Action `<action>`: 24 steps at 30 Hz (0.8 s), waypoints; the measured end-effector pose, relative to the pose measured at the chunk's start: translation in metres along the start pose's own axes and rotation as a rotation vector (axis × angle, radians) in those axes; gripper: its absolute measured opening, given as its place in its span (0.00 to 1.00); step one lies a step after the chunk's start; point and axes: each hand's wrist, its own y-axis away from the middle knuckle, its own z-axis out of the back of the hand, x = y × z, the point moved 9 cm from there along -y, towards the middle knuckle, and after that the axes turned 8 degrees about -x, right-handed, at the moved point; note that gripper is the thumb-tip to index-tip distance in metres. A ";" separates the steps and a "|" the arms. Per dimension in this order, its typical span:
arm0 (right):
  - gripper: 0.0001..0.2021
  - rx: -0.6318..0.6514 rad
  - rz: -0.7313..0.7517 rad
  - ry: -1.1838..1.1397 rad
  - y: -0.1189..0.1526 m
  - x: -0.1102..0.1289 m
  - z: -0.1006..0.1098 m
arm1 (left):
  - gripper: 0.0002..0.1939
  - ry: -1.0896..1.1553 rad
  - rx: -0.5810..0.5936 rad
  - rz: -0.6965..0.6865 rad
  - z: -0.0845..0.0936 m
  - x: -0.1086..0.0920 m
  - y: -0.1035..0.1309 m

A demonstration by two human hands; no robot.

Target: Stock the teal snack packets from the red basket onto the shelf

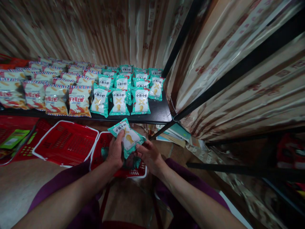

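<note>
A teal and white snack bag [130, 139] is held between my two hands, tilted, over a red basket [100, 148]. My left hand [116, 149] grips its left side, thumb across the front. My right hand [149, 154] closes on its lower right corner with the fingertips. Beneath it, the basket holds other teal packaging, partly covered by my hands. Beyond, rows of matching teal snack bags [141, 101] stand upright on a black shelf [157, 111].
Left of the teal bags stand rows of white and orange snack bags [56, 100]. Another red basket [68, 141] and one with a green packet [14, 139] sit on the floor at left. Black metal posts [202, 98] slant across the right, before a patterned curtain [107, 35].
</note>
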 end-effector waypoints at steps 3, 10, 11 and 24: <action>0.14 -0.022 0.009 0.008 0.002 0.001 0.004 | 0.15 0.013 0.054 0.057 -0.003 0.008 -0.001; 0.15 -0.028 0.032 0.017 0.003 0.001 0.008 | 0.16 -0.002 0.079 0.063 -0.003 0.013 -0.003; 0.15 -0.021 0.029 0.023 0.003 0.001 0.008 | 0.17 -0.003 0.075 0.058 -0.002 0.013 -0.004; 0.18 -0.065 0.155 0.182 0.000 -0.002 0.038 | 0.23 -0.273 0.179 -0.322 -0.001 -0.024 0.018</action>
